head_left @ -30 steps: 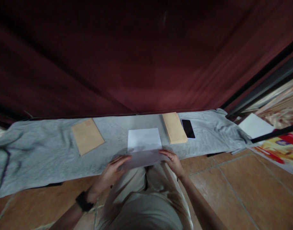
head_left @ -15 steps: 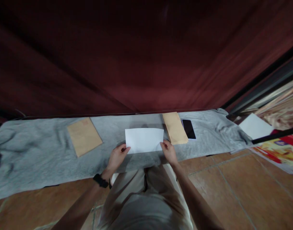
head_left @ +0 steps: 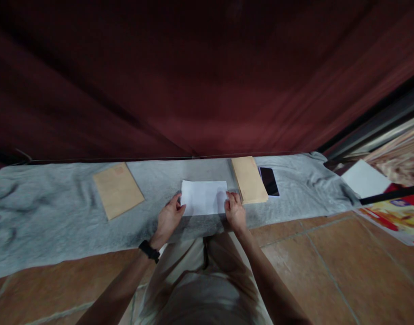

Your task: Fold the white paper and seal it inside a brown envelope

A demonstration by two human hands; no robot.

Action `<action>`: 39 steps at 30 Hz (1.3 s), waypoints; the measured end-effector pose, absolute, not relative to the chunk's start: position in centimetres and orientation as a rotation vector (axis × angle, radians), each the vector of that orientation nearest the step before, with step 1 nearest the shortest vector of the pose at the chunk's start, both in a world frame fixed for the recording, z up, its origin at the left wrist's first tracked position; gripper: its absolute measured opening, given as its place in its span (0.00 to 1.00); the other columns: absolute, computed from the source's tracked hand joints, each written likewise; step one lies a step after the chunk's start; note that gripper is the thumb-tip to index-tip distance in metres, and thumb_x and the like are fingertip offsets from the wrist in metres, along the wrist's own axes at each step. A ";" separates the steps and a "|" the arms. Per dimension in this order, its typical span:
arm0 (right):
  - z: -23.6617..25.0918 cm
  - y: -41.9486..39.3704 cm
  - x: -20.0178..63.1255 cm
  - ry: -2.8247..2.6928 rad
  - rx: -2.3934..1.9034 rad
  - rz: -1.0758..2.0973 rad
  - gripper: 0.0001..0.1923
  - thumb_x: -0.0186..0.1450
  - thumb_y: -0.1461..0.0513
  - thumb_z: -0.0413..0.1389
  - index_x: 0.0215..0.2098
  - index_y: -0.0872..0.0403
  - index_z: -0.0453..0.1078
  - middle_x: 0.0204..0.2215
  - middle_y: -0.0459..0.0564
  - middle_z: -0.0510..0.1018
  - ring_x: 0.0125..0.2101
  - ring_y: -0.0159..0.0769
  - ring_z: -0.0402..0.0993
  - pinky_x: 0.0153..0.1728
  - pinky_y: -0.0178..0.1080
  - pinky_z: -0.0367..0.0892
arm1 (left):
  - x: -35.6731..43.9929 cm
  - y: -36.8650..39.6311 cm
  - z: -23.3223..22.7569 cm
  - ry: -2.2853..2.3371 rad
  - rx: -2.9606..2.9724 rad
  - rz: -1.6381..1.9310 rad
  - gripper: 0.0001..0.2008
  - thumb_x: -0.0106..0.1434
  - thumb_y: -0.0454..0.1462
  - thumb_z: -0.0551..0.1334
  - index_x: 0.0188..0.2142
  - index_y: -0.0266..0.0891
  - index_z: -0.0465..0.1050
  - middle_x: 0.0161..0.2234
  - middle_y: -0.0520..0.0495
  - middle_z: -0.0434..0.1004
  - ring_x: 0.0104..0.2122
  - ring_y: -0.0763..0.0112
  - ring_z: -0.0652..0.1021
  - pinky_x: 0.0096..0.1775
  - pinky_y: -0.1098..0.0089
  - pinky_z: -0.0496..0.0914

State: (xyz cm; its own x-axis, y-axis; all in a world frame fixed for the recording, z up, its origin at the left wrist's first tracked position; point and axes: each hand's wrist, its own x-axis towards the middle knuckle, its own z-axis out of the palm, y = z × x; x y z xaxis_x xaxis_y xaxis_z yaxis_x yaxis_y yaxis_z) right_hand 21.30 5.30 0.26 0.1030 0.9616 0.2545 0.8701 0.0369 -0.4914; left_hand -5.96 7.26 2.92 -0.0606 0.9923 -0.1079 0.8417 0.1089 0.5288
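A white sheet of paper (head_left: 204,197) lies low over the grey cloth in front of me, its long side running left to right. My left hand (head_left: 170,215) grips its left edge between thumb and fingers. At the opposite edge, my right hand (head_left: 235,211) pinches the paper in the same way. Close beyond the right hand rests a stack of brown envelopes (head_left: 250,180). A single brown envelope (head_left: 118,190) lies apart on the left, slightly turned.
Right of the stack is a dark-screened phone (head_left: 269,182). The grey cloth (head_left: 58,225) covers a long narrow surface against a dark red curtain (head_left: 207,90). Farther right are a white sheet or board (head_left: 366,179) and a colourful printed package (head_left: 396,216). Tiled floor (head_left: 295,257) shows below.
The paper now looks narrower from side to side and lies lower, nearer the cloth. Both hands have closed in slightly toward each other, with more fingers behind the edges.
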 end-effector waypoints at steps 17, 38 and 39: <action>1.4 5.6 19.0 -1.942 -1.813 0.035 0.19 0.74 0.65 0.49 0.60 0.57 0.71 0.60 0.62 0.72 0.58 0.47 0.69 0.58 0.49 0.66 | -4.7 7.1 5.2 1.985 1.862 0.120 0.22 0.73 0.40 0.56 0.65 0.43 0.67 0.46 0.45 0.83 0.44 0.63 0.81 0.44 0.69 0.71; -0.7 6.6 14.4 -2.268 -1.718 0.103 0.28 0.76 0.61 0.45 0.73 0.58 0.54 0.72 0.58 0.56 0.71 0.48 0.51 0.70 0.54 0.48 | 0.9 7.0 3.1 1.743 2.514 0.500 0.26 0.74 0.38 0.48 0.68 0.34 0.62 0.70 0.37 0.61 0.70 0.53 0.59 0.67 0.51 0.59; -0.7 6.6 14.5 -2.295 -1.717 0.107 0.29 0.75 0.62 0.46 0.73 0.58 0.54 0.72 0.58 0.56 0.71 0.48 0.51 0.70 0.54 0.47 | 1.8 7.4 2.6 1.697 2.516 0.499 0.27 0.75 0.40 0.47 0.69 0.34 0.60 0.71 0.37 0.59 0.71 0.54 0.57 0.68 0.50 0.58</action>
State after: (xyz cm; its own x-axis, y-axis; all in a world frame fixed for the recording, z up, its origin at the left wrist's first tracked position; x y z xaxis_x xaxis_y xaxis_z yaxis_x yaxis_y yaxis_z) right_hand 14.50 6.60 -0.68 -0.2593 0.9504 0.1719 0.9302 0.2937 -0.2204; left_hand 1.78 7.40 2.60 0.3391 0.9125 0.2288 0.8910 -0.3895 0.2332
